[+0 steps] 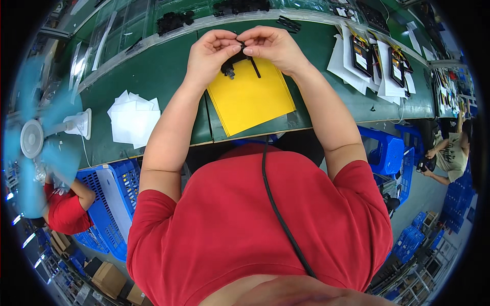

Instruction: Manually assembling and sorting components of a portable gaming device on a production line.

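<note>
My left hand [207, 57] and my right hand [276, 49] meet over the far part of the workbench. Both are closed in a pinch on a small black part [236, 59], the fingertips almost touching. Fingers cover much of it, and its exact kind cannot be made out. A greyish piece shows at its lower left, and a thin black rod-like piece [255, 68] slants down beside my right hand. Beneath lies a stack of yellow sheets [251, 102], turned slightly, on the green bench top [168, 66].
White papers [135, 122] lie left of my arm, near a spinning blue fan [32, 138]. Papers with black framed parts [361, 60] are piled at right. Black parts [174, 22] sit along the far ledge. Blue crates [122, 188] and blue stools [383, 153] stand below; other people work both sides.
</note>
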The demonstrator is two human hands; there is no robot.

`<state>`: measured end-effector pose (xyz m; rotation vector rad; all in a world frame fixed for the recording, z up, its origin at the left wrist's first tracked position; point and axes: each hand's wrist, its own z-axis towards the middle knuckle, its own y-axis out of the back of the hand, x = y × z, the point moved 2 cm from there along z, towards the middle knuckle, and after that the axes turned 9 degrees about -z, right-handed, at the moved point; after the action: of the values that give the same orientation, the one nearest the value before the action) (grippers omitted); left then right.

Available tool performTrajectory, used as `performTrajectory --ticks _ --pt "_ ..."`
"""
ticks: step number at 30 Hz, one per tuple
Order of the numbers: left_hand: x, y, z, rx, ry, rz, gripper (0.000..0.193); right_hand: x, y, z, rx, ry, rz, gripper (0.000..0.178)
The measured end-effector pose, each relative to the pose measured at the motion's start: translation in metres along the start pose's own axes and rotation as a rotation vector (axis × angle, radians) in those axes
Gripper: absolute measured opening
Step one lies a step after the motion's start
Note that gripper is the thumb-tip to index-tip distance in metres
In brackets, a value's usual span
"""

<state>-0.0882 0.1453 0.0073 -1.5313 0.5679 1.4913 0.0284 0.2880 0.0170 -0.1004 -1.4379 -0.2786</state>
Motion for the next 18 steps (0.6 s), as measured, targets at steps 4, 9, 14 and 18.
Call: performTrajectory --ticks 4,9,14,18 --pt "0.000 -0.002 0.000 -0.029 -0.013 -0.073 0.025 -0.003 -0.003 0.002 -0.001 0.057 0.034 0.027" --pt "-0.002 -0.005 -0.003 -0.061 -0.172 0.254 0.020 0.002 0.009 0.002 -0.016 -0.089 -0.026 0.028" --pt "-0.011 -0.024 -0.011 0.254 -0.474 1.187 0.020 -0.006 0.057 -0.001 -0.394 -0.111 -0.255 0.032" --pt "0.002 -0.032 -0.015 0.322 -0.497 1.313 0.021 -0.039 0.095 0.001 -0.575 -0.102 -0.299 0.025"
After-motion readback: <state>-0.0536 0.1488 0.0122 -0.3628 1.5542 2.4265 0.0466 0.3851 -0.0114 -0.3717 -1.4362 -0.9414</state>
